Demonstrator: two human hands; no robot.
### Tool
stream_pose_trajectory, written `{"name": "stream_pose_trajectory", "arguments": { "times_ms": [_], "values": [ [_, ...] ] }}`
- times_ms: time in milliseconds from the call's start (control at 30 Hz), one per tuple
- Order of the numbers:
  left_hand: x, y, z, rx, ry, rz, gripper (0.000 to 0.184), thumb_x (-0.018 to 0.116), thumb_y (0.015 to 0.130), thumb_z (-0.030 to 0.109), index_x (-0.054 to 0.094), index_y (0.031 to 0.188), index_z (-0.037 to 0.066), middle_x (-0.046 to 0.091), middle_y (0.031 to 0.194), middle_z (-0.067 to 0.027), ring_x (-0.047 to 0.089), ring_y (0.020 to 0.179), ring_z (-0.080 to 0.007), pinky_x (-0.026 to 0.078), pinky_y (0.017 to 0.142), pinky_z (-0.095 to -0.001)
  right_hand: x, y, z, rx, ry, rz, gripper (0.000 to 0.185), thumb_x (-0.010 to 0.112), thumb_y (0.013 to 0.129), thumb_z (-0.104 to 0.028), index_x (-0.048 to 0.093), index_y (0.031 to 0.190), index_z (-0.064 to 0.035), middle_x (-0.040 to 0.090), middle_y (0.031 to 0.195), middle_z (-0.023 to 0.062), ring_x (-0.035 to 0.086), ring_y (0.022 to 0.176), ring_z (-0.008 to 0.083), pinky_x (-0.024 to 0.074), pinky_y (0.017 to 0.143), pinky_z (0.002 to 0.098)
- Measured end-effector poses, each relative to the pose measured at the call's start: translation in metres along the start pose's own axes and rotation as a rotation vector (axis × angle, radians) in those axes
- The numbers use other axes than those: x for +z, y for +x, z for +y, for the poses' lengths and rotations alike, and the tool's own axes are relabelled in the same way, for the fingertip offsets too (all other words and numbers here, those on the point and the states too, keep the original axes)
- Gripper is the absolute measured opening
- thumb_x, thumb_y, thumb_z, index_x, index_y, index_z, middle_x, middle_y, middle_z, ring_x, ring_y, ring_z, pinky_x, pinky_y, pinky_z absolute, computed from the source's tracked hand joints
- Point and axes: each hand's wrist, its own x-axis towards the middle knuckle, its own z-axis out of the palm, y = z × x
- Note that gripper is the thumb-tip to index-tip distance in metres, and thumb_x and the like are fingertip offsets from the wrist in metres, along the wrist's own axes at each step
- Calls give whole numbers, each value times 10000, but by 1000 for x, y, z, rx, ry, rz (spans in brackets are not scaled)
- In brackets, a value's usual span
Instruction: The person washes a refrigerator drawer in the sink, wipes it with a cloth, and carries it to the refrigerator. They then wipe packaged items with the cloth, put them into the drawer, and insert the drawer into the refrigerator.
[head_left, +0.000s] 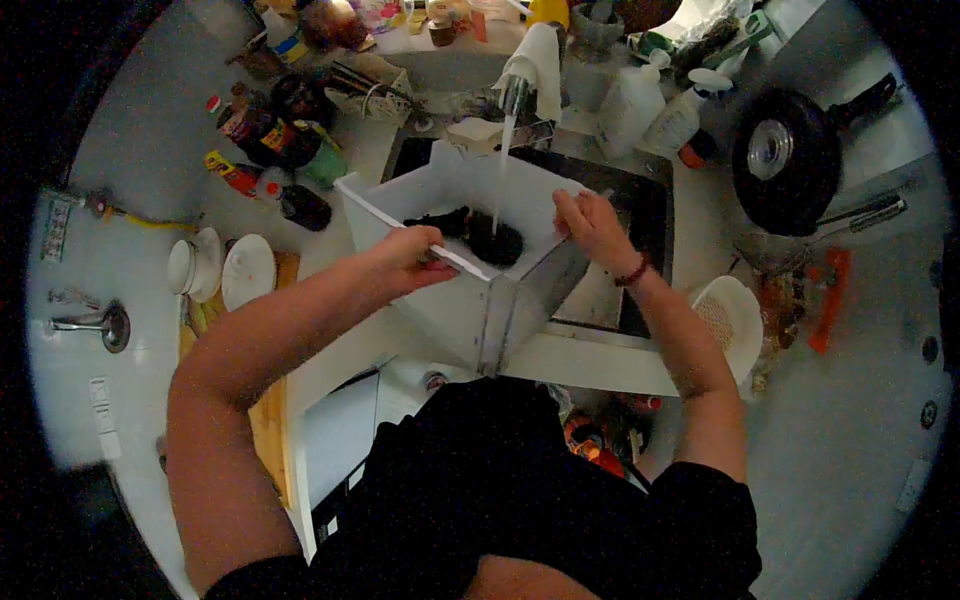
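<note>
A pale, deep plastic bin (430,315) is tilted over the dark sink (655,225). My left hand (412,258) is closed on its near left rim, thumb on top. My right hand (592,225) is closed on the right rim, its fingers curled at the edge. Water runs from the faucet (514,98) down into the bin. Something dark (495,240) shows at the bottom of the bin; I cannot make out whether it is an object or an opening.
Several bottles (303,205) stand left of the sink, beside stacked white dishes (248,270). Spray bottles (675,115) are at the back right. A black frying pan (785,160) hangs on the right, above a white colander (728,325). An open cabinet or drawer front (340,435) lies below the counter.
</note>
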Motion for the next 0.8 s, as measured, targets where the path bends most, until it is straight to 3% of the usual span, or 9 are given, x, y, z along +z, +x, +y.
{"name": "stream_pose_trajectory", "arguments": {
  "times_ms": [67, 167, 267, 367, 467, 567, 700, 800],
  "values": [
    [11, -4, -5, 8, -126, -31, 379, 590, 865, 155, 413, 1132, -48, 505, 1074, -242, 613, 922, -333, 562, 798, -443, 10, 2, 9, 72, 170, 153, 554, 391, 956, -418, 489, 537, -68, 493, 523, 12, 436, 472, 134, 350, 505, 287],
    [11, 2, -11, 31, -71, -107, 417, 578, 876, 154, 396, 1185, -58, 513, 1077, -227, 620, 869, -328, 556, 830, -431, 18, 20, 42, 37, 229, 268, 544, 397, 956, -402, 461, 528, -72, 447, 507, 0, 397, 457, 104, 290, 448, 270],
    [21, -13, -20, -51, -207, -160, 477, 604, 870, 202, 403, 1222, -50, 523, 1096, -207, 625, 812, -294, 560, 787, -392, 2, 19, 80, 157, 322, 234, 538, 399, 957, -396, 477, 535, -72, 449, 507, 2, 392, 456, 93, 290, 451, 255],
    [15, -35, -23, 136, 216, -24, 598, 685, 818, 263, 412, 1263, -28, 522, 1143, -195, 611, 882, -273, 531, 801, -389, -6, 8, 80, 163, 461, 275, 525, 446, 941, -415, 537, 564, -61, 502, 486, 30, 487, 453, 142, 397, 487, 314],
    [-35, 9, -27, 987, 1047, 232, 694, 739, 752, 346, 431, 1292, 36, 522, 1180, -164, 561, 1012, -282, 449, 900, -441, -2, 8, 90, 163, 482, 340, 536, 416, 943, -418, 501, 543, -71, 491, 532, 11, 427, 490, 95, 324, 474, 270],
    [-50, 15, 13, 1423, 1528, 443, 713, 751, 706, 380, 461, 1295, 101, 528, 1186, -138, 497, 1105, -306, 325, 1001, -490, -12, 4, 97, 225, 506, 296, 545, 399, 940, -417, 493, 539, -61, 489, 545, 19, 420, 515, 95, 330, 512, 274],
    [-73, 72, 14, 1260, 1655, 240, 519, 751, 696, 376, 581, 1114, 121, 579, 1079, -109, 506, 1064, -298, 305, 1002, -491, -19, 5, 124, 174, 503, 183, 530, 399, 935, -404, 499, 542, -64, 492, 548, 19, 452, 544, 110, 367, 564, 279],
    [-58, 70, 20, 1126, 1728, 161, 393, 761, 678, 356, 625, 953, 111, 613, 949, -93, 545, 975, -290, 346, 967, -470, -36, 3, 138, 168, 277, 43, 506, 420, 925, -386, 562, 582, -42, 501, 562, 17, 481, 558, 121, 374, 539, 277]
  ]
}}
